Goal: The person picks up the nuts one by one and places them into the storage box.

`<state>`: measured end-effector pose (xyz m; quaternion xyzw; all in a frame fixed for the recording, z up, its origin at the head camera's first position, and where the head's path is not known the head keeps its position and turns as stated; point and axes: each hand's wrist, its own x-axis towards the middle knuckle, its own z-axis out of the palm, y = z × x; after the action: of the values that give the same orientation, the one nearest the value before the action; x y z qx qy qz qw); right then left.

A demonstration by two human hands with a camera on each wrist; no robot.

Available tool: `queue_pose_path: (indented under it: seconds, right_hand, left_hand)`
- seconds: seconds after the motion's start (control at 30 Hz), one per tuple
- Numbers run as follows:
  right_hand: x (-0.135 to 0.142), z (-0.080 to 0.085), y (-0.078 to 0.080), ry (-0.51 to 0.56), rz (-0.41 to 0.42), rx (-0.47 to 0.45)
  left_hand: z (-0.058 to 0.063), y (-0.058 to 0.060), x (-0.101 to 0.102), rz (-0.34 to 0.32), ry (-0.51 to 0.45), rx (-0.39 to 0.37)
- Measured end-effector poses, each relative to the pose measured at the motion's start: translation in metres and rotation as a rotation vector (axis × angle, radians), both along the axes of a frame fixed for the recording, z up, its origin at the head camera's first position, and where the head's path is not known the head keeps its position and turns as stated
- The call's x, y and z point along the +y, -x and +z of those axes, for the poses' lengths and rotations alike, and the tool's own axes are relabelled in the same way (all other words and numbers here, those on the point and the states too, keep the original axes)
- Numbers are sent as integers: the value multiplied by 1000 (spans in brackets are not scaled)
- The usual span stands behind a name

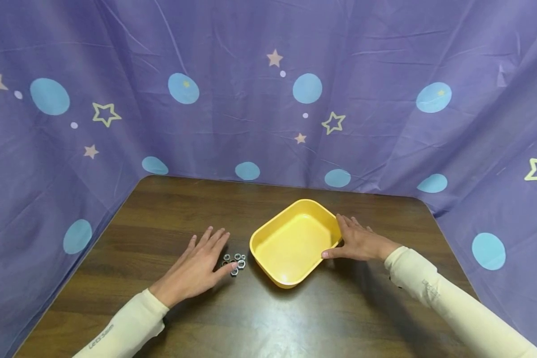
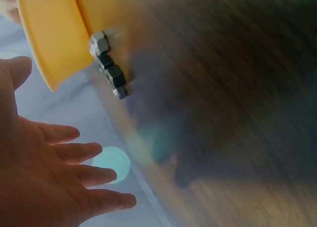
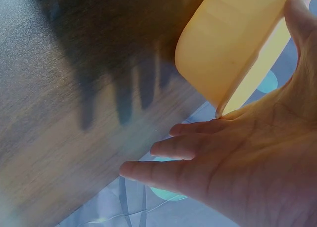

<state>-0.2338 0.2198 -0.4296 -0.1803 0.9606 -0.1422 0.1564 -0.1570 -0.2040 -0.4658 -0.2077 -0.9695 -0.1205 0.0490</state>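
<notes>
From the head view we see our left hand [image 1: 197,266] flat and relaxed on the tabletop [image 1: 268,318], thumb touching the nuts [image 1: 234,262]; our right hand [image 1: 357,242], fingers straight, rests against the yellow tray [image 1: 259,237]. The left wrist view shows the nuts [image 2: 108,71] beside the tray [image 2: 47,34]. The right wrist view shows straight fingers [image 3: 198,145] at the tray's wall [image 3: 223,49].

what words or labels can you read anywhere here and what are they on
"Let's Slim", as far as it can be made out: small print on the left sleeve.
Small print on the right sleeve: too small to read.
No text on the yellow tray, nuts or star-patterned cloth.
</notes>
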Motion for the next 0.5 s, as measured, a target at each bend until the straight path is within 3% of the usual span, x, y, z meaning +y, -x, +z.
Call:
queue_pose_path:
  seconds: [0.5]
  right_hand:
    - [2, -2, 0, 20, 1, -1]
  left_hand:
    - [-15, 4, -15, -39, 76, 29]
